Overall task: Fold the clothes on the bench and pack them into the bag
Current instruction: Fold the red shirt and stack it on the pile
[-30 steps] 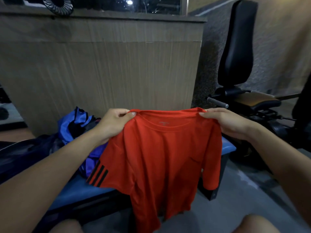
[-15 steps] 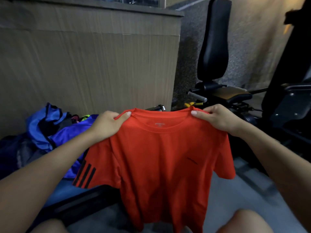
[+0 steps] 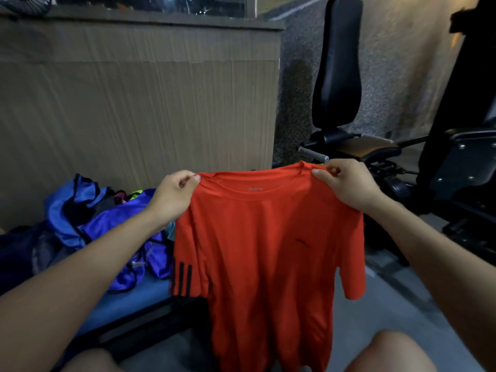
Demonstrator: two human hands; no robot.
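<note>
Dim indoor light, source unclear. Small bright glints at top edge. Strong wide-angle bending at edges. Dark shadows at right. Overall soft, slightly blurred detail; colours muted.

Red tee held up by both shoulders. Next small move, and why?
Probably lower the red T-shirt flat onto the blue bench. The left hand and right hand each pinch a shoulder, and it hangs open and unfolded in the air, so it likely needs a surface before folding.

I pinch the red shirt (image 3: 268,237) by its shoulders, left hand (image 3: 171,196) and right hand (image 3: 346,183); it hangs open. Blue clothes (image 3: 107,224) lie at nine o'clock on the table (image 3: 128,299).
</note>
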